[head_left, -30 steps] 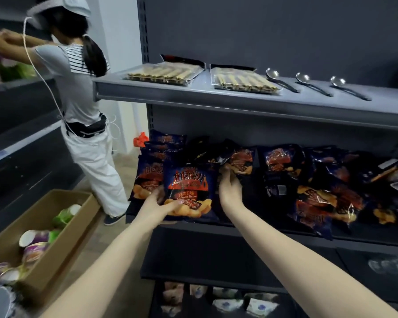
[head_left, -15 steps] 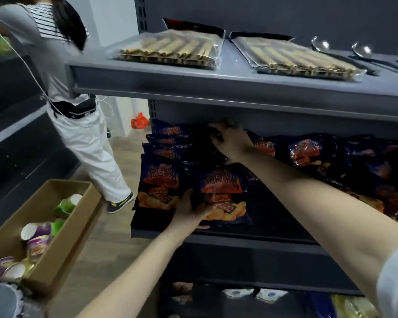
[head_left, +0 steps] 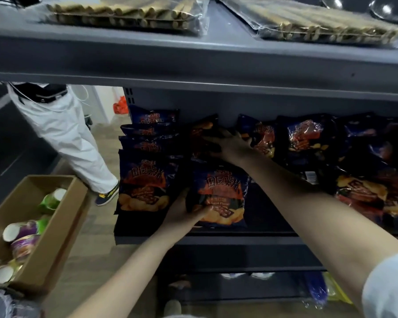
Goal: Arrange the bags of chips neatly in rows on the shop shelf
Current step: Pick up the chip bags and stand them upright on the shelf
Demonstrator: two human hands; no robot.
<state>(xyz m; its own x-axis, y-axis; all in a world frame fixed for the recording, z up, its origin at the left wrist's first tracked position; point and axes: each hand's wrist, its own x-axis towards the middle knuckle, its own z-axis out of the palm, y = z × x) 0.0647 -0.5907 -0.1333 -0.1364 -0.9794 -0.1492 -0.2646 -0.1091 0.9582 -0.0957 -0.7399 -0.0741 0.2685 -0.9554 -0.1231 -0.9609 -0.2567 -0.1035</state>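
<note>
Dark blue chip bags with orange print fill the middle shelf (head_left: 239, 235). At the left end a row of bags (head_left: 145, 180) stands one behind another. Beside it stands a front bag (head_left: 221, 196); my left hand (head_left: 184, 214) grips its lower left corner, thumb across the front. My right hand (head_left: 228, 143) reaches deep under the upper shelf and grips a dark bag (head_left: 202, 134) behind that front bag. To the right, more bags (head_left: 308, 143) lie loose and overlapping in a heap (head_left: 372, 193).
The upper shelf (head_left: 193, 56) hangs low over the bags and carries two clear packs of wafer rolls (head_left: 124, 12). A cardboard box (head_left: 55, 226) of cups sits on the floor at left. Another person in white trousers (head_left: 64, 134) stands beyond it. Packets lie on the bottom shelf (head_left: 251, 292).
My head has moved closer and lower. My right hand stays deep at the back and now grips a dark bag. My left hand keeps hold of the front bag.
</note>
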